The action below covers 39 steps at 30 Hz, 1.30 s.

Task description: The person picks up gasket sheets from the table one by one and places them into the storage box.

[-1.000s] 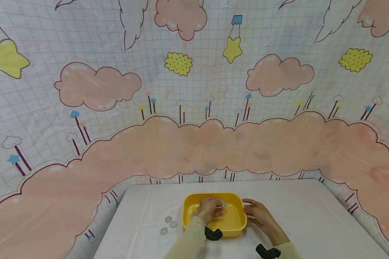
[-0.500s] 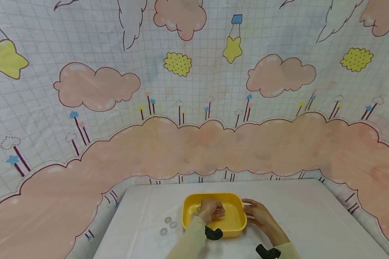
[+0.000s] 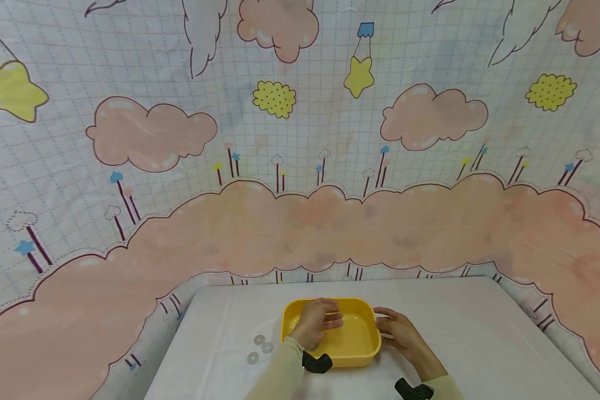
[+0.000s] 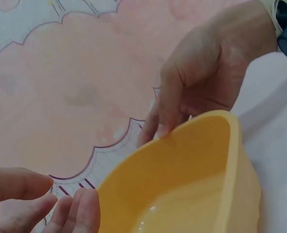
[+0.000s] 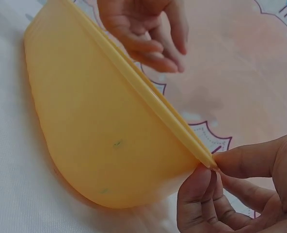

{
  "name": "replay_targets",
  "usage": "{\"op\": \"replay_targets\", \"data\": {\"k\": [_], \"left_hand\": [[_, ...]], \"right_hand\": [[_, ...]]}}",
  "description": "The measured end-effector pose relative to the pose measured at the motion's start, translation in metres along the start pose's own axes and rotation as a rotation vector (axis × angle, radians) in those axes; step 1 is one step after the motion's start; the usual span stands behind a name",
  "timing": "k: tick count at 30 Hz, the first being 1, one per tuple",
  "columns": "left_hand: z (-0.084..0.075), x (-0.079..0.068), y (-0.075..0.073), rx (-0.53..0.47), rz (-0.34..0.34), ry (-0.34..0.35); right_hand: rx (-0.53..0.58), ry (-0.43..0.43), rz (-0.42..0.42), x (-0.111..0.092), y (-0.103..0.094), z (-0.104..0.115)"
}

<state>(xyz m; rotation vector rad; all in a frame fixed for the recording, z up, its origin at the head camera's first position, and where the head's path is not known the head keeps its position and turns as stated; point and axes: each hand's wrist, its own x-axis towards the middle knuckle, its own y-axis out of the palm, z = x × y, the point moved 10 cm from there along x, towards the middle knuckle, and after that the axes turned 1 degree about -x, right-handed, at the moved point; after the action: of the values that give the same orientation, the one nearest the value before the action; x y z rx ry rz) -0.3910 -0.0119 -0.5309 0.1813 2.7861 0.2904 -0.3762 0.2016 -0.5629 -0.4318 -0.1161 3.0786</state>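
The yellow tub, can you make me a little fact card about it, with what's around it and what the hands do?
Tub: yellow, rounded corners, on the table
Left hand: above the tub, fingers and thumb apart, no thing seen in it
Right hand: pinches the tub's rim on its right side
Discs: three on the table, left of the tub
Backdrop: clouds, stars
Hidden: the part of the tub behind the left hand

Head view evenly lit; wrist views dimmer, hazy. Left wrist: glints on yellow tray (image 4: 192, 199), bottom centre.
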Motion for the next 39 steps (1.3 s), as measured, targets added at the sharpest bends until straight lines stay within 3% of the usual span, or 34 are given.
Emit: {"op": "replay_targets", "data": {"k": [6, 15, 24, 32, 39], "left_hand": [[-0.017, -0.010, -0.002, 0.013, 0.019, 0.048], [-0.042, -0.028, -0.010, 0.068, 0.046, 0.211], [-0.068, -0.055, -0.036, 0.175, 0.017, 0.328], [-0.086, -0.074, -0.067, 0.278, -0.091, 0.391], [-0.089, -0.084, -0.099, 0.311, -0.172, 0.437]], "right_hand": [[-0.005, -0.012, -0.002, 0.001, -0.002, 0.000], [-0.003, -0.004, 0.000, 0.001, -0.001, 0.000], [0.006, 0.002, 0.002, 0.000, -0.001, -0.001], [0.012, -0.007, 0.001, 0.000, 0.000, 0.000], [0.015, 0.001, 0.003, 0.001, 0.000, -0.001]]}}
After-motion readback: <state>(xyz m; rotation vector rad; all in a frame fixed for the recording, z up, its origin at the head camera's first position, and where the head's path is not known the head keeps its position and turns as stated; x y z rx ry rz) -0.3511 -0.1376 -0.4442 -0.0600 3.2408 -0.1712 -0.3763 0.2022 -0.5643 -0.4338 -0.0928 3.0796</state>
